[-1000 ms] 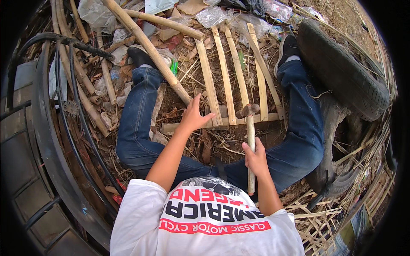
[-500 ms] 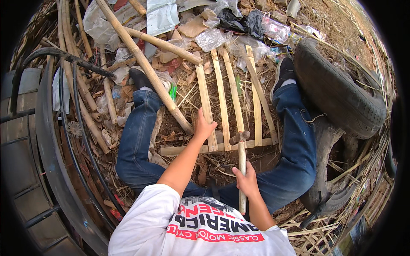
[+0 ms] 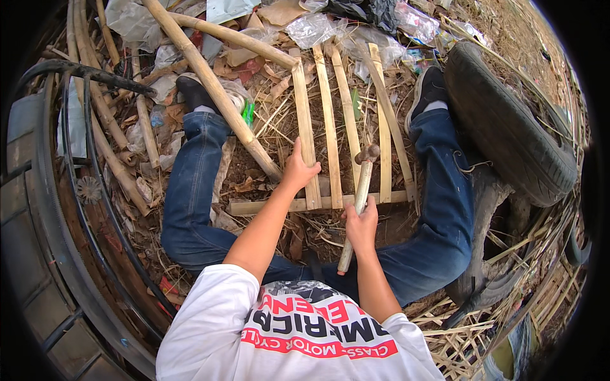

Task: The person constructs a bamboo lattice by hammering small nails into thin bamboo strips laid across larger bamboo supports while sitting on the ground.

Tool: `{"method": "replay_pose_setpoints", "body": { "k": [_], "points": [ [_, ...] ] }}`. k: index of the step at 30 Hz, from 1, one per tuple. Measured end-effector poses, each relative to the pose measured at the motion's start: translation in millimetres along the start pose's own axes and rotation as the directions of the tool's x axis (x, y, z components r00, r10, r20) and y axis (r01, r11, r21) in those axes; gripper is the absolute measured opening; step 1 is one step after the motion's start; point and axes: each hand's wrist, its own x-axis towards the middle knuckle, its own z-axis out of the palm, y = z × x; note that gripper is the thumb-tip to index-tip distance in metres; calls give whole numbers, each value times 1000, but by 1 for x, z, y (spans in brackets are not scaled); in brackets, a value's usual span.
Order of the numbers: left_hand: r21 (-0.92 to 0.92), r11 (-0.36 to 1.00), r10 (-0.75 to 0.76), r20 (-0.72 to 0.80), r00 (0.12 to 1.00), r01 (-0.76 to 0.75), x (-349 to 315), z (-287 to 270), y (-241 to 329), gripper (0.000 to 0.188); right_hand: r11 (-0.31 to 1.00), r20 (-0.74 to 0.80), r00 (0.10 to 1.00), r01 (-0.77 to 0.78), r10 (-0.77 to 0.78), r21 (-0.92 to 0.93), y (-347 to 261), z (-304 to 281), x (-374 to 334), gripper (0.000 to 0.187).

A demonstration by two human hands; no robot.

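My left hand (image 3: 300, 170) grips the leftmost upright bamboo slat (image 3: 304, 120) at its lower part, with the index finger lying along it. In my right hand (image 3: 361, 225) is a hammer (image 3: 361, 188), its pale wooden handle leaning slightly right and its rusty head pointing away from me. The hammer head is above the other slats, apart from my left hand. Several flat bamboo slats (image 3: 328, 127) lie side by side on the ground between my legs. Their near ends meet a crosswise bamboo strip (image 3: 254, 207). One slat (image 3: 394, 136) slants across its neighbour on the right.
Thick bamboo poles (image 3: 219, 89) lie at the left beyond the slats. A worn tyre (image 3: 508, 120) rests beside my right leg. Black metal bars (image 3: 95, 146) curve along the left. Plastic bags (image 3: 311, 28) and dry leaves litter the far ground; cut bamboo strips (image 3: 451, 343) pile up at the lower right.
My right hand has raised the hammer up and away from me, its handle now tilted. My left hand stays on the same slat. The view has shifted slightly.
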Motion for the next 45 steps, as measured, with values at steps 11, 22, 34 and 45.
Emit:
{"method": "replay_pose_setpoints", "body": {
  "k": [11, 22, 34, 45],
  "points": [
    [-4, 986, 164, -2, 986, -164, 7, 2, -14, 97, 986, -53, 994, 83, -92, -145, 6, 27, 35, 28],
    [-89, 992, 89, -20, 996, -90, 7, 8, -25, 92, 985, -77, 990, 111, -122, -129, 19, 33, 33, 29],
    [589, 735, 517, -166, 840, -336, -11, -5, 27, 65, 991, -79, 995, 54, -64, -125, 16, 32, 38, 36],
    [779, 619, 147, 14, 989, -103, 12, 27, 69, 66, 999, -206, 978, 30, -33, -20, 20, 22, 42, 33]
  ]
}}
